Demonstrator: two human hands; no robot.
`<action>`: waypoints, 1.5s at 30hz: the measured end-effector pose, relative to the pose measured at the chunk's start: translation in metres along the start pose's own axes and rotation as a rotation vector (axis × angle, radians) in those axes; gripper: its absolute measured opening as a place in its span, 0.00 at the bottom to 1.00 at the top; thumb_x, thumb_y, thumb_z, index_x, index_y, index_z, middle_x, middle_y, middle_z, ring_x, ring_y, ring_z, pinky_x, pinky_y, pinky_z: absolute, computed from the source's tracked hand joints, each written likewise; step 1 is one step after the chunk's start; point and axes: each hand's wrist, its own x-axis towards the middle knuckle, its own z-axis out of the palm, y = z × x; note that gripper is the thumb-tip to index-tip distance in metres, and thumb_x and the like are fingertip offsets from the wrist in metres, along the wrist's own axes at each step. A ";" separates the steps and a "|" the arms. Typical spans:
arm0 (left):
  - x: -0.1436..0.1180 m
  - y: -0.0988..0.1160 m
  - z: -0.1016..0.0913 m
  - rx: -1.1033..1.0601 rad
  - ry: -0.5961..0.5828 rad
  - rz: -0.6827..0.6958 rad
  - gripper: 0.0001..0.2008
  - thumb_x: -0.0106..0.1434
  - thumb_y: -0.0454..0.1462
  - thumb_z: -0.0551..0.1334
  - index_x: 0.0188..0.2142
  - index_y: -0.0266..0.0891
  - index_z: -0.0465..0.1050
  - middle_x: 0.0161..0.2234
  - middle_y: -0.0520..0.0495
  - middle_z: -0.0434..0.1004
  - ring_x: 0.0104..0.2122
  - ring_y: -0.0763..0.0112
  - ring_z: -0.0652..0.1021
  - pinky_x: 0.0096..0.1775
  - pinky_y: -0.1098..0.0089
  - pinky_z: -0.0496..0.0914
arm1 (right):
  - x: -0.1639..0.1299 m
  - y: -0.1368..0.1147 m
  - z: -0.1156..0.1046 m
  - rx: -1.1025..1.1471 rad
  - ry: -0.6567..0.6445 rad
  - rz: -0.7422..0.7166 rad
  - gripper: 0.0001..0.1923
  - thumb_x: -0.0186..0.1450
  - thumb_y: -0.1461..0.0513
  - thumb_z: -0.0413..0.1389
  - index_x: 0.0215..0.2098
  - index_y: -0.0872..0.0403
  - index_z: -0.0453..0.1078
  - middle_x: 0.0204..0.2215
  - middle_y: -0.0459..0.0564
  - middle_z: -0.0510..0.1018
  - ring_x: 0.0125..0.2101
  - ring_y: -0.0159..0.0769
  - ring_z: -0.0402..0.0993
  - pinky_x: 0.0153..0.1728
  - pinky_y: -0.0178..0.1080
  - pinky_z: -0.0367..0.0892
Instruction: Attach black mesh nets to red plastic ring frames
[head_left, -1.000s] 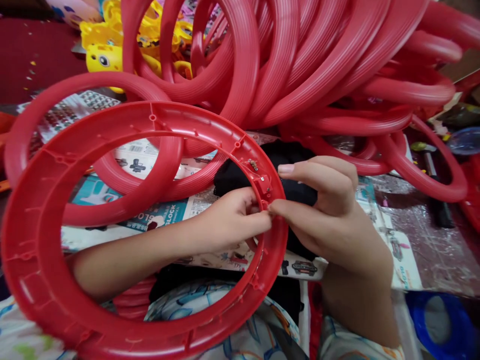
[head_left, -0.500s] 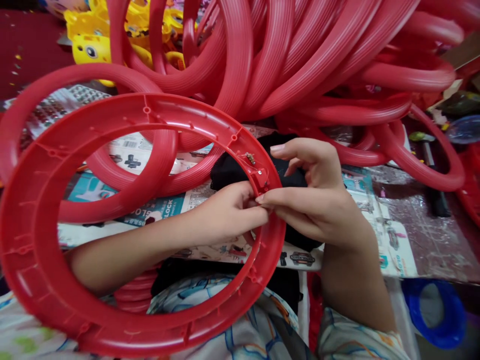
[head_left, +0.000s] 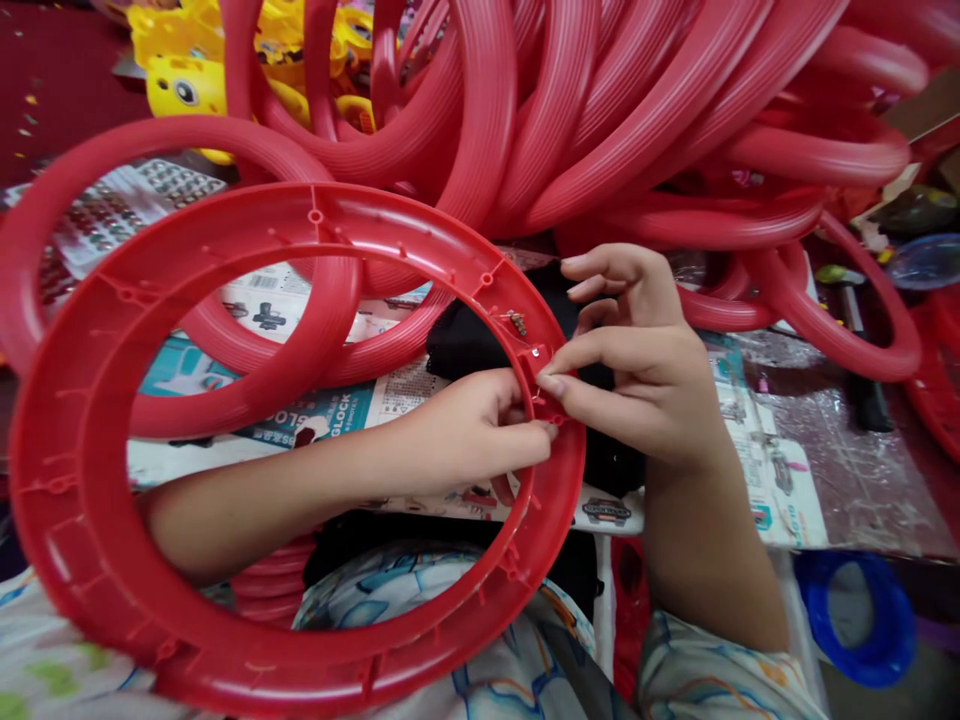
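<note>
A red plastic ring (head_left: 49, 440), hollow side up with ribs and screw posts inside, is held tilted over my lap. Through its opening reaches my left arm, and my left hand (head_left: 480, 430) grips the right inner edge, thumb lying over the channel. My right hand (head_left: 645, 370) pinches thumb and index finger together inside that channel; what is between the fingertips is too small to make out. Just above them sit a small coil-like metal part (head_left: 517, 322) and a little red piece with a shiny metal spot (head_left: 535, 353). A thin wire runs near these parts.
Ridged red tubes bent into rings (head_left: 585, 130) are heaped behind. Yellow plastic parts (head_left: 184, 90) lie back left, near a tray of small round pieces (head_left: 112, 215). Black cloth (head_left: 469, 335) rests on printed cardboard (head_left: 784, 480). A black-handled tool (head_left: 870, 400) lies right, above a blue ring-shaped item (head_left: 859, 625).
The red plastic ring and both hands have shifted slightly right. My right thumb and index finger have moved from the inner edge up into the channel, beside the metal-spotted piece.
</note>
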 end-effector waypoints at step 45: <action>0.012 -0.001 -0.008 -0.052 0.069 0.049 0.07 0.57 0.28 0.55 0.34 0.35 0.70 0.25 0.53 0.75 0.21 0.75 0.78 0.21 0.77 0.74 | -0.001 -0.014 0.000 -0.425 0.063 -0.290 0.12 0.60 0.68 0.62 0.38 0.47 0.69 0.49 0.46 0.69 0.48 0.38 0.66 0.52 0.43 0.67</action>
